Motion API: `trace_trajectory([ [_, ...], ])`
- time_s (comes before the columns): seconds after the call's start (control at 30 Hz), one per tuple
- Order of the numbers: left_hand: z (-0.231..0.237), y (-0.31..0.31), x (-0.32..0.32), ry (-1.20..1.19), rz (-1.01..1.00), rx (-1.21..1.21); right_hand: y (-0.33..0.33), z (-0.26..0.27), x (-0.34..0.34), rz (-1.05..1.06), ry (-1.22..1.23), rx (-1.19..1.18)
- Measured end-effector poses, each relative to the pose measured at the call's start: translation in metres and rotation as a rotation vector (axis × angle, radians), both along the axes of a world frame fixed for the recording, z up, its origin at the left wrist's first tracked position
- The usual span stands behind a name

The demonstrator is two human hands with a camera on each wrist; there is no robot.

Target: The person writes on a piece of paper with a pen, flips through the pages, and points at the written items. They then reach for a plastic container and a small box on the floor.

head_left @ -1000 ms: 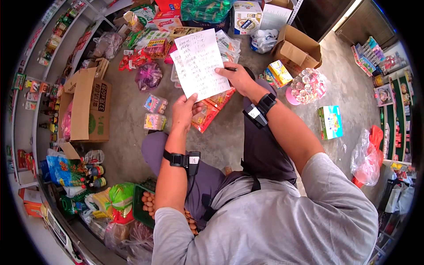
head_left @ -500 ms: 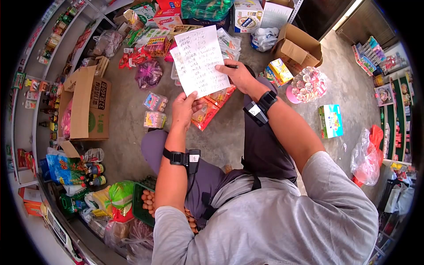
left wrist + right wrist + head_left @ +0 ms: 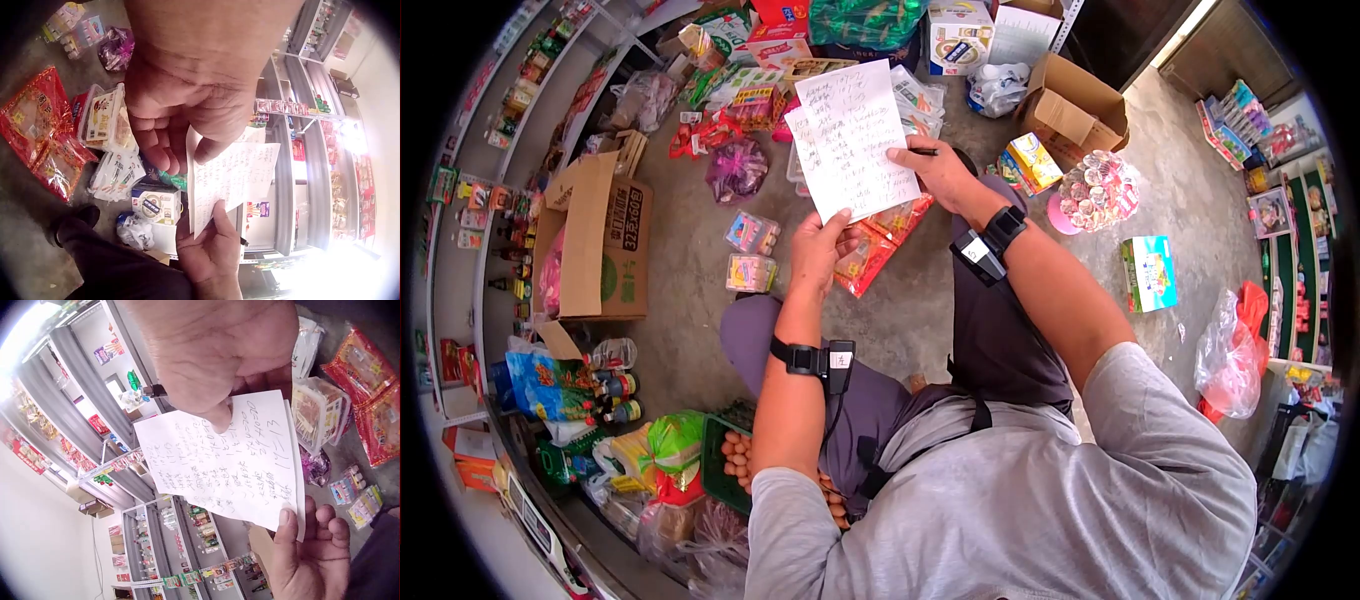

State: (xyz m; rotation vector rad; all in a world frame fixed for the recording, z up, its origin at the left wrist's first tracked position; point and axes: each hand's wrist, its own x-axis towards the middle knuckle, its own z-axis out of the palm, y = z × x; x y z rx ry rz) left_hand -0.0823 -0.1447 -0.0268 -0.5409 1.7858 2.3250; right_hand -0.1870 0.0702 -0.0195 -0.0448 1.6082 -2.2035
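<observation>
Two overlapping white sheets of paper (image 3: 855,140) covered with a handwritten list are held up in front of the person. My left hand (image 3: 818,250) pinches their lower left corner, thumb on top. At the right edge my right hand (image 3: 945,180) grips the sheets, its thumb (image 3: 215,419) lying on the written face. A dark pen (image 3: 155,391) sticks out from the same hand. Below the paper, a red snack packet (image 3: 880,250) lies on the floor. In the left wrist view, the fingers of the left hand (image 3: 187,119) curl behind the sheets.
Around the legs lie packaged goods: two small plastic tubs (image 3: 752,252), a purple bag (image 3: 736,170), a blue-green box (image 3: 1148,275) and a pink-based tub of wrapped sweets (image 3: 1098,195). Open cartons (image 3: 605,250) stand left and back right. A green crate (image 3: 718,470) holds eggs. Stocked shelves line both sides.
The sheets have shifted up very slightly and turned a little. Both hands keep their hold and the arms stay almost still.
</observation>
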Motion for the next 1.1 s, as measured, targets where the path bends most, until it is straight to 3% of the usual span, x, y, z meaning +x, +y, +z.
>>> trace_trajectory([
  [1.1,-0.005,-0.001,-0.001,-0.01,0.004,-0.016,0.0,-0.01,-0.003,-0.013,0.037,0.039],
])
